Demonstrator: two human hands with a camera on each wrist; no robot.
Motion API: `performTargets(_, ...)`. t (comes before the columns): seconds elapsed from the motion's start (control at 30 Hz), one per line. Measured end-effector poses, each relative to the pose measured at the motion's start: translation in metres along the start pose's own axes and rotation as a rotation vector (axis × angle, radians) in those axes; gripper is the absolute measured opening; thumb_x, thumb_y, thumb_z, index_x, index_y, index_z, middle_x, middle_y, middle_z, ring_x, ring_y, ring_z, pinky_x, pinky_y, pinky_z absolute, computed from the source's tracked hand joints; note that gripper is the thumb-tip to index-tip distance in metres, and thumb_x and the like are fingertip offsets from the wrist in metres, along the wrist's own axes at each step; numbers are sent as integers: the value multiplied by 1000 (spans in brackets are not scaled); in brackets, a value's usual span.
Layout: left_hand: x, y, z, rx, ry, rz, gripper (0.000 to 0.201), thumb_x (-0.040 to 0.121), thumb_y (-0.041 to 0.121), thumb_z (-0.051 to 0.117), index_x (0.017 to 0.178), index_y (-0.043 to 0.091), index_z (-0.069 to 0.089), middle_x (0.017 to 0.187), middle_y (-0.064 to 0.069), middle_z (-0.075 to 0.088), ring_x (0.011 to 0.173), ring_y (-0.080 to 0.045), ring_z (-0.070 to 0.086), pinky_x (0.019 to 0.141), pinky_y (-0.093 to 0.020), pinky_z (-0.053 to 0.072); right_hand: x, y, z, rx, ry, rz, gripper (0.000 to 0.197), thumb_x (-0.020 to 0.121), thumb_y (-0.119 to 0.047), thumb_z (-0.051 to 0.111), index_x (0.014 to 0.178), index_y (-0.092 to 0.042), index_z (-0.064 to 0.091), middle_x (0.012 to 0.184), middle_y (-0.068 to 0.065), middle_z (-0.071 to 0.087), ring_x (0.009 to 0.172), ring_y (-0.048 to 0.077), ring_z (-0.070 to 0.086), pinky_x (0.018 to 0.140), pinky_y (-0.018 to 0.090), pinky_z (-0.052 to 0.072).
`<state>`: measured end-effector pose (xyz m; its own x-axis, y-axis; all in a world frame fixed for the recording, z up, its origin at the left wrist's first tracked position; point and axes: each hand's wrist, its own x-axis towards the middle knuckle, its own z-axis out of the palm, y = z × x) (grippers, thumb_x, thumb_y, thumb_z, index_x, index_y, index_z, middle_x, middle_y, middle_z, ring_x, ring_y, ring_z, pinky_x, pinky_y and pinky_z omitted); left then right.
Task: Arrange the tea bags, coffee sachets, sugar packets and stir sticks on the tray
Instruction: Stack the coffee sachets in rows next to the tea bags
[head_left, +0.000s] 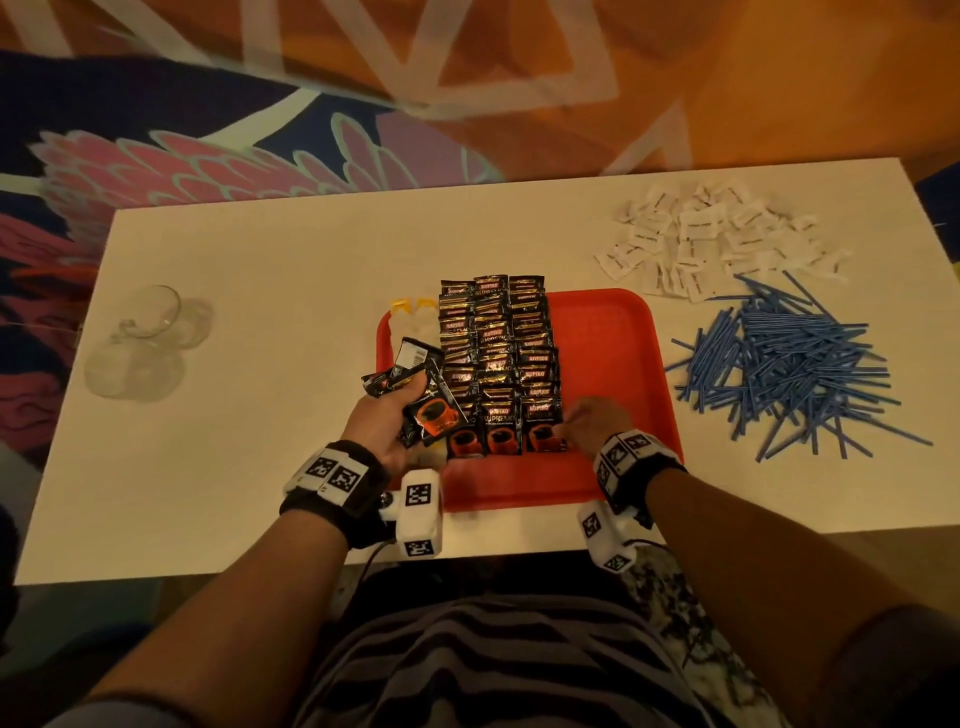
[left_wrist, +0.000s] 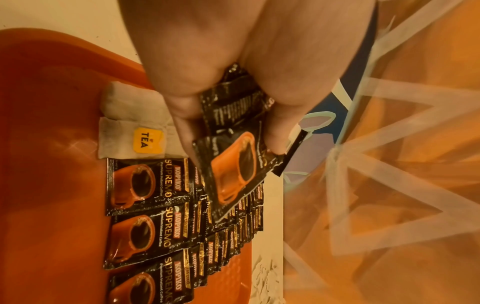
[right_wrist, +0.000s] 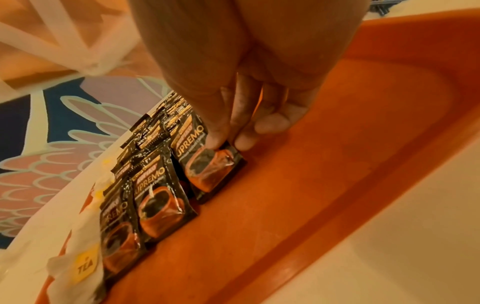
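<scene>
A red tray (head_left: 613, 364) lies mid-table with three overlapping rows of black coffee sachets (head_left: 498, 358) on it. White tea bags with yellow tags (left_wrist: 135, 139) lie along the tray's left side. My left hand (head_left: 389, 415) grips a bunch of coffee sachets (left_wrist: 233, 164) above the tray's near left corner. My right hand (head_left: 582, 421) pinches the nearest sachet of the right row (right_wrist: 213, 170) at its edge, flat on the tray. White sugar packets (head_left: 701, 239) and blue stir sticks (head_left: 789, 364) lie in heaps to the right of the tray.
Clear glass cups (head_left: 140, 338) stand at the table's left. The white table (head_left: 260, 260) ends near my body. The tray's right half (right_wrist: 337, 185) is bare. A patterned carpet lies beyond the table.
</scene>
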<state>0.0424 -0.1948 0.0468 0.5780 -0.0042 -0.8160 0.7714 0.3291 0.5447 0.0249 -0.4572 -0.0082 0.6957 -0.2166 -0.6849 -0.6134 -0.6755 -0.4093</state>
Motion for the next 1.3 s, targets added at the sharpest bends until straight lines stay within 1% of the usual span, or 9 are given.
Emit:
performTargets(0.27,-1,-3,-5,-30,38,18,33,90,21,69,121,9,66,111,-18,73,102,-36,70,91,-63,52,6,4,5,50,31,34,18,79,-28,79,80,-27,61,91,-3,70,89,13,65,75,27,54)
performTargets(0.53,-3,-3,2,-6,26,5,45,83,24,76,125,12,65,115,-17,72,106,-38,69,91,-65,51,-7,0,-8,118,43,-8,15,84,-31,73,88,-25,60,99,-5,66,90,10,60,60,20,42)
performTargets(0.67,-7,1,10,12,4,25,45,80,22,79,122,13,67,114,-17,72,104,-37,70,87,-65,52,-22,-33,-17,109,19,-233,22,86,-49,65,88,-28,58,100,-7,64,96,13,61,84,35,53)
performTargets(0.77,-13,2,19,24,-56,52,57,71,22,80,125,12,66,115,-18,71,104,-37,70,86,-64,53,-40,-69,-18,257,-91,-352,33,77,-55,72,89,-27,62,98,-6,68,93,13,65,82,38,55)
performTargets(0.83,-17,1,25,27,-87,76,58,72,24,78,126,10,64,111,-19,73,97,-36,72,76,-53,58,-52,-91,-17,259,-177,-388,38,73,-48,79,97,-21,66,97,-6,69,91,12,66,81,34,55)
performTargets(0.97,-22,6,33,-14,-110,103,44,89,43,64,120,11,64,100,-15,76,83,-28,74,61,-37,58,-58,-109,-17,188,-122,-423,42,74,-33,83,108,-16,65,92,-6,65,88,9,63,79,26,52)
performTargets(1.1,-20,10,29,-1,-94,124,40,99,36,55,128,9,61,104,-15,74,85,-28,74,62,-37,59,-56,-108,-19,203,-133,-398,34,76,-30,82,105,-18,68,91,-9,65,84,7,61,69,19,48)
performTargets(1.2,-19,10,24,-58,-49,133,34,101,25,54,132,9,58,104,-14,74,82,-25,74,58,-35,58,-54,-108,-20,288,-146,-370,12,79,-24,79,88,-22,72,93,-5,71,79,8,62,77,29,55)
performTargets(1.3,-18,12,16,-142,28,115,26,102,20,53,125,10,60,93,-12,75,74,-23,75,54,-35,58,-53,-108,-19,339,-159,-345,6,83,-20,75,86,-21,70,98,0,70,72,6,61,58,18,50)
